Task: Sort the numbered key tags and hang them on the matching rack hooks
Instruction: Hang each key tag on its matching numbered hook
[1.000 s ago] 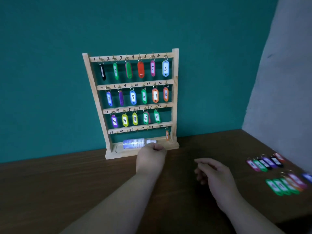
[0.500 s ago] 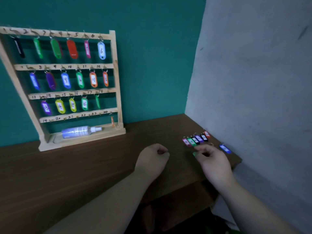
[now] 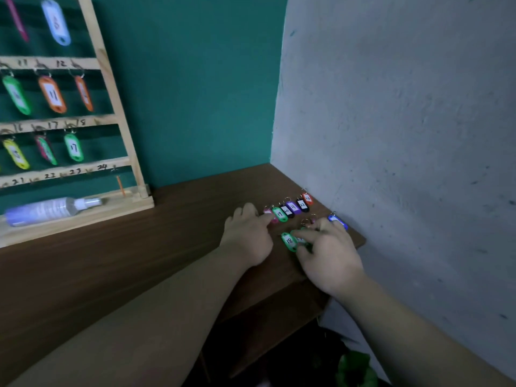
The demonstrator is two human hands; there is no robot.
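The wooden key rack point(image 3: 122, 129) stands at the left against the green wall, with coloured tags such as the green 17 tag point(image 3: 74, 148) hanging on it. Its bottom row hooks 21 to 23 hang bare. On the table's far right corner lies a row of loose tags: green 19 point(image 3: 279, 215), black 20 point(image 3: 287, 211), purple 21 point(image 3: 293, 208), black 22 point(image 3: 302, 205) and red 23 point(image 3: 307, 198). My left hand point(image 3: 248, 236) touches a pink tag point(image 3: 269, 216) with its index finger. My right hand point(image 3: 326, 252) rests its fingertips on green tags beside the green 18 tag point(image 3: 289, 241).
A blue tag point(image 3: 337, 220) lies by the grey wall point(image 3: 391, 135), which closes off the right side. A clear bottle point(image 3: 50, 209) lies on the rack's base. The brown table point(image 3: 111, 261) ends just right of the tags. A green object point(image 3: 356, 367) sits below.
My view swung right from the rack to the table corner. Both hands moved from near the rack's base over to the loose tags and now touch them.
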